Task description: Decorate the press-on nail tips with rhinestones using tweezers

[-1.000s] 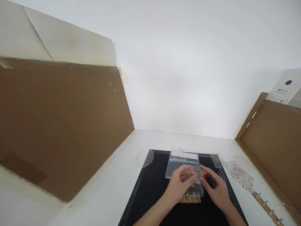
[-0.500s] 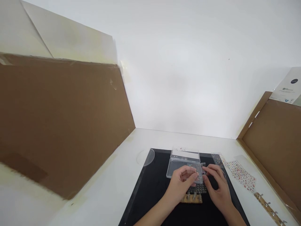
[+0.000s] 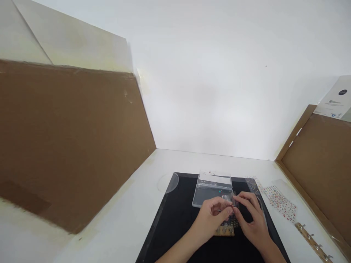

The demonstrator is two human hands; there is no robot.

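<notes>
My left hand (image 3: 210, 219) and my right hand (image 3: 252, 219) come together over a black mat (image 3: 178, 226), thumbs and fingertips pinched. Between them is a small see-through plastic piece (image 3: 234, 198), gripped by my right fingertips. What my left fingers pinch is too small to make out. Just behind the hands lies an open clear plastic case (image 3: 201, 195), its lid (image 3: 214, 180) folded back with a white strip inside. Under the hands, partly hidden, are a dark dotted sheet (image 3: 234, 222) and a wooden strip with metal clips (image 3: 226, 231).
A clear round disc (image 3: 168, 183) overlaps the mat's far left corner. On the right lie a sheet of small colourful stickers (image 3: 281, 204) and another wooden strip with metal clips (image 3: 314, 241). Cardboard panels (image 3: 82, 146) stand on both sides, before a white wall (image 3: 205, 73).
My hands have drawn closer together, with the right fingertips now near the left ones. The clear piece has shifted and tilted between them. The whole view has shifted slightly.
</notes>
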